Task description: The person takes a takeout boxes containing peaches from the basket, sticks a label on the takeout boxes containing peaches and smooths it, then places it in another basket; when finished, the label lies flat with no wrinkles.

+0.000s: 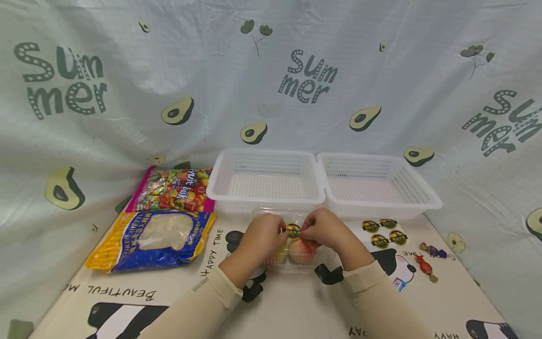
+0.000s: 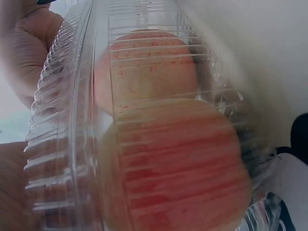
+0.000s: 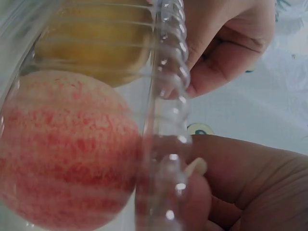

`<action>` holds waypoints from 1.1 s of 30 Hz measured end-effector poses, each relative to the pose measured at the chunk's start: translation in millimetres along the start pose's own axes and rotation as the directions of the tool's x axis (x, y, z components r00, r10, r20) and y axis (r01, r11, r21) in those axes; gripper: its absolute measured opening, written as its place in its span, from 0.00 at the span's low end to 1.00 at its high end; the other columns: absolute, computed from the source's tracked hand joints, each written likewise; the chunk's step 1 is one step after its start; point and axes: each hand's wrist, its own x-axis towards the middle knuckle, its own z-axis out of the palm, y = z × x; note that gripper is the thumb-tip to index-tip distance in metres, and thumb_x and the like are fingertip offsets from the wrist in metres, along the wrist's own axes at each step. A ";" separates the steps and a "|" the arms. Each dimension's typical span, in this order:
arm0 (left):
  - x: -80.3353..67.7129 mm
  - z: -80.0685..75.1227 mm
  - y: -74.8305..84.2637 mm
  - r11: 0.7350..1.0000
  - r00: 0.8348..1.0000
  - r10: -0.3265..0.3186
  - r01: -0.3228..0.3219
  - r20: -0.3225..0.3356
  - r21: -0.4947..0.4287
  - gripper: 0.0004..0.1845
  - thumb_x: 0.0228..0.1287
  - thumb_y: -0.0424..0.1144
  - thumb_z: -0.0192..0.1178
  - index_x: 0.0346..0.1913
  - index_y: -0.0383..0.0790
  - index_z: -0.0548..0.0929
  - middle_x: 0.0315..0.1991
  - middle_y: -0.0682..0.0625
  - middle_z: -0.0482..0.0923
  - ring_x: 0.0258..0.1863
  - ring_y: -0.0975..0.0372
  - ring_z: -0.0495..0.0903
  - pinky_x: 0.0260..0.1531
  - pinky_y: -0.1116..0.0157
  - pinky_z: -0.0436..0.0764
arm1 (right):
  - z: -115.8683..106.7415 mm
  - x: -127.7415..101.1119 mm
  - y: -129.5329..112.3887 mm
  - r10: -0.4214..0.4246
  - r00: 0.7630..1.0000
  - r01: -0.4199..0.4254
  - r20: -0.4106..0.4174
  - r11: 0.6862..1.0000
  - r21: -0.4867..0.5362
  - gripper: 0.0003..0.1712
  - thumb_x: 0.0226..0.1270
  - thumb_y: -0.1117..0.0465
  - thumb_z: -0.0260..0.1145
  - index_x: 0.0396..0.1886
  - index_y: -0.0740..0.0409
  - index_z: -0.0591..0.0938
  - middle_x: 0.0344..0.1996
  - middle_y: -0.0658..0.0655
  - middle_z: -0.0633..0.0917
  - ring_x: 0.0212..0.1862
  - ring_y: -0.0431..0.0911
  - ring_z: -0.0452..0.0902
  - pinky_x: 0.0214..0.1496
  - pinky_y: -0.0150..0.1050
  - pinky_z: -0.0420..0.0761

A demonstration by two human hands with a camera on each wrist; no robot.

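Head view shows the round label (image 1: 293, 230) between the left grip (image 1: 263, 238) and the right grip (image 1: 325, 230), about equally near to both. Each grip seems to pinch one edge of it, above the red fruit (image 1: 302, 252) in the clear box (image 2: 82, 125). From grip to grip the line runs left to right. Its letters are too small for reading; the counter (image 1: 292, 310) says "HAPPY TIME" and "BEAUTIFUL", the curtain (image 1: 211, 52) "Summer".

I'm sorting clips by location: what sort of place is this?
Perhaps a makeshift packing or filming station; the wider room is hidden. A patterned curtain hangs behind the table, which holds a clear fruit box and a sheet of round stickers.
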 end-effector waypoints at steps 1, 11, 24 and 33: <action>0.0 0.1 0.1 1.000 1.000 -0.004 0.004 0.005 -0.001 0.06 0.61 0.43 0.70 0.32 0.45 0.89 0.21 0.58 0.77 0.24 0.64 0.74 0.25 0.66 0.73 | -0.8 -0.3 0.4 -0.002 1.000 0.002 0.006 1.000 0.008 0.07 0.60 0.65 0.74 0.26 0.61 0.84 0.20 0.55 0.83 0.24 0.43 0.80 0.28 0.38 0.84; -3.3 -3.3 2.1 0.999 1.000 -0.008 0.009 0.029 -0.031 0.10 0.60 0.47 0.72 0.34 0.43 0.89 0.27 0.55 0.81 0.28 0.63 0.76 0.28 0.65 0.77 | -1.6 -1.2 14.8 0.001 1.000 0.004 -0.028 0.984 0.180 0.10 0.63 0.64 0.71 0.40 0.67 0.84 0.27 0.57 0.87 0.26 0.45 0.84 0.33 0.40 0.88; -11.4 -13.9 -25.6 0.982 0.982 0.184 -0.185 -0.031 -0.045 0.17 0.62 0.46 0.72 0.53 0.45 0.88 0.50 0.53 0.87 0.54 0.58 0.82 0.57 0.58 0.82 | -9.8 -12.9 41.5 -0.126 0.960 0.190 -0.252 0.950 0.248 0.15 0.70 0.63 0.69 0.51 0.68 0.83 0.39 0.71 0.86 0.32 0.47 0.86 0.38 0.46 0.89; -19.7 -25.2 -48.5 0.993 0.991 0.096 -0.102 -0.094 -0.056 0.28 0.59 0.46 0.75 0.62 0.46 0.82 0.61 0.51 0.78 0.63 0.54 0.76 0.63 0.54 0.79 | -26.9 -14.1 75.6 -0.076 0.873 0.219 -0.482 0.943 0.249 0.14 0.71 0.60 0.68 0.48 0.66 0.82 0.34 0.67 0.86 0.28 0.41 0.85 0.32 0.34 0.88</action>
